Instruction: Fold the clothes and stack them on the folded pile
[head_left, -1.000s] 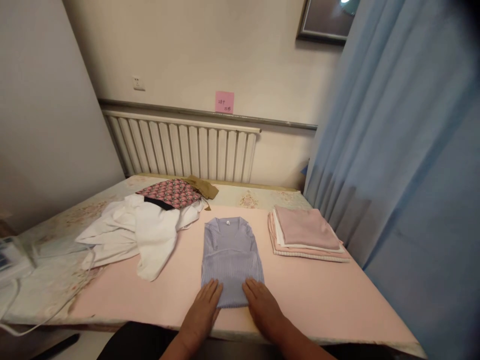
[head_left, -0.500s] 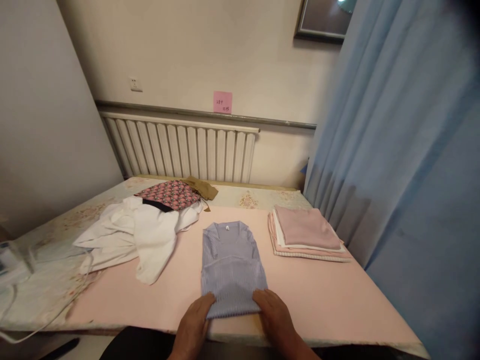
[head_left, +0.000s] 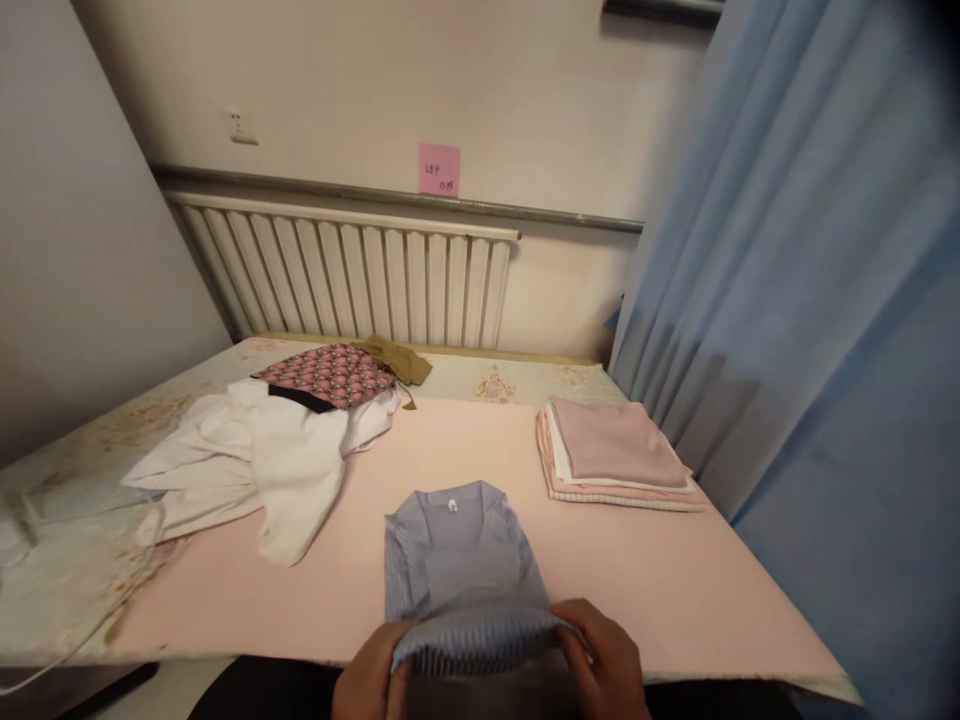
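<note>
A blue-grey ribbed top [head_left: 465, 550] lies partly folded on the pink cloth at the table's front, neckline and small white label pointing away from me. Its near folded edge is lifted off the cloth and bows between my hands. My left hand [head_left: 373, 672] pinches the left corner of that edge, thumb and fingers closed on the fabric. At the right corner, my right hand [head_left: 602, 655] grips the same edge in the same way. Some fingers of both hands are hidden behind the fabric or cut off by the frame.
A stack of folded clothes [head_left: 622, 445] sits to the right, dusty pink on top. On the left lie crumpled white garments [head_left: 247, 455], a red patterned cloth [head_left: 330, 375] and an olive cloth [head_left: 401, 360]. A blue curtain [head_left: 787, 300] hangs along the right side; a white cable [head_left: 82, 650] runs at left.
Both hands have raised the near edge of the top off the table, and the top has slid toward me. My view has tilted down a little.
</note>
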